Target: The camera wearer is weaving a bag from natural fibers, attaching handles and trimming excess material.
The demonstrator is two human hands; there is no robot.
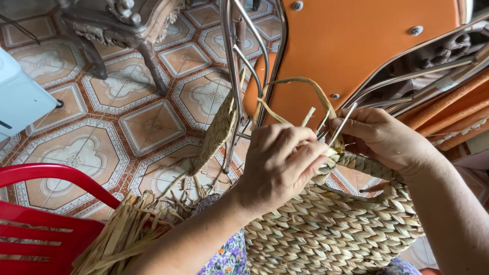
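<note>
A woven straw basket [326, 234] of pale braided fibre lies on my lap at the bottom centre. My left hand [277, 165] pinches the basket's braided rim and a loose straw strand [300, 84] that loops upward. My right hand [379, 137] holds a thin metal needle [342, 124] and grips the braided rim [367, 165] from the other side. The two hands almost touch at the rim. A braided straw strap [216, 132] hangs off to the left of my left hand.
A bundle of loose dry straw [122, 234] rests on a red plastic chair [41, 224] at the lower left. Orange stacked chairs with chrome legs [356, 46] stand close ahead. A carved wooden furniture leg [147, 56] and a white appliance [20, 97] stand on the patterned tile floor [102, 132].
</note>
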